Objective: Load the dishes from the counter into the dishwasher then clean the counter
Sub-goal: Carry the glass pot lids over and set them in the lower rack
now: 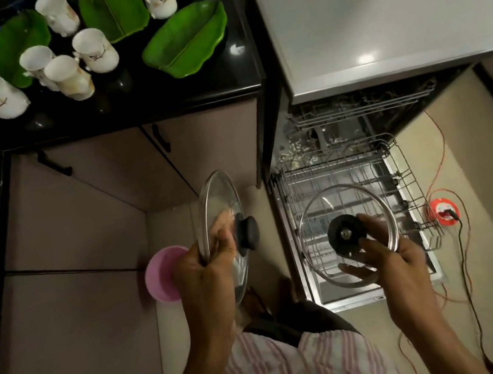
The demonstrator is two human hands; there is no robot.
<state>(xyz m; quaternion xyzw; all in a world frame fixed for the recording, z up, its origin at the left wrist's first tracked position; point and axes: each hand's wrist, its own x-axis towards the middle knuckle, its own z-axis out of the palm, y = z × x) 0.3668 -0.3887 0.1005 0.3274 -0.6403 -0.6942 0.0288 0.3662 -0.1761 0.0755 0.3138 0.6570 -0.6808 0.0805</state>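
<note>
Dishes, head view: two round glass lids with steel rims and black knobs, one in each hand. Left hand (206,266) grips the left lid (221,222) by its rim, fingers curled round the edge; lid stands nearly on edge, knob pointing right, above the floor beside the cabinets. Right hand (387,258) holds the right lid (315,208) from below, fingers spread under the glass and thumb on the rim, underside of the knob facing up, directly over the lower rack (401,163).

Rack is grey wire, pulled out over the lowered dishwasher door (351,299); upper rack partly visible inside.

Black glossy counter (192,92), upper left, carries white mugs (95,51) lying about and green leaf-shaped plates (188,43), smooth and shallow. Plates sit close to the counter's right edge.

Beige floor tiles; pink plastic bowl (162,276) on the floor just behind the left hand. Orange cable (440,157) and red socket reel (444,211) lie right of the rack, near its corner. Open floor between cabinets and dishwasher is narrow.
</note>
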